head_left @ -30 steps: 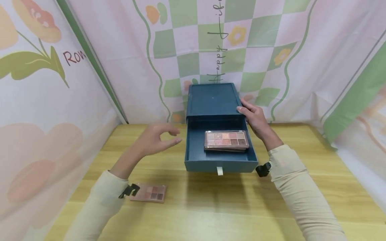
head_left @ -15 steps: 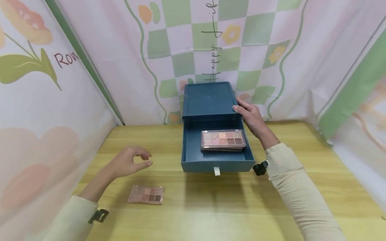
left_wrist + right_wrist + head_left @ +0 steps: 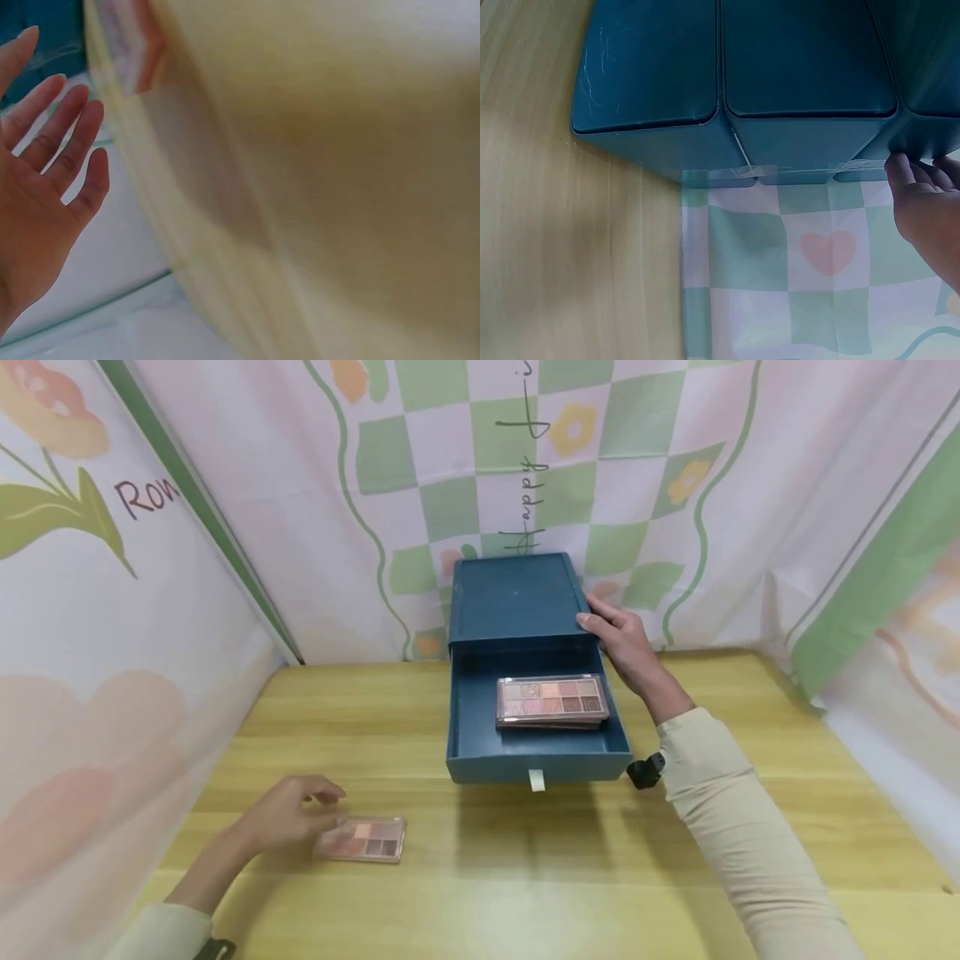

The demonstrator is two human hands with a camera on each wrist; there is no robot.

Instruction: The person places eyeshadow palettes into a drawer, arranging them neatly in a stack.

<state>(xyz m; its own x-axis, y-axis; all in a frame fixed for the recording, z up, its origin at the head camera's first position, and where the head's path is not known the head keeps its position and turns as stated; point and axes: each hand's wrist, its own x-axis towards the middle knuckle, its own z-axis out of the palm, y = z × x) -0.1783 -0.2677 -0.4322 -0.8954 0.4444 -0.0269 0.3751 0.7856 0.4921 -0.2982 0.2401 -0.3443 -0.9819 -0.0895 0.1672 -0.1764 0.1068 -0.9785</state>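
At the table's left front, my left hand (image 3: 292, 814) hovers by the left end of an eyeshadow palette (image 3: 375, 841), its fingers loosely bent and partly blurred. The left wrist view shows its fingers (image 3: 67, 142) spread apart with nothing between them. With thumb on the top edge and fingers along the side, my right hand (image 3: 626, 643) holds the upper right corner of a dark blue drawer box (image 3: 517, 597). The top drawer (image 3: 474, 739) is pulled out. Inside it, toward the right, lies a stack of eyeshadow palettes (image 3: 552, 700).
Lower drawers (image 3: 810, 60) of the same blue unit show in the right wrist view. A white pull tab (image 3: 536, 780) hangs from the opened drawer's front. The wooden table (image 3: 540, 910) is bordered by a printed curtain (image 3: 300, 485) behind and at both sides.
My left hand has moved away from the drawer, left and down toward the palette on the table. The right hand stays at the box corner. The camera view has shifted slightly.
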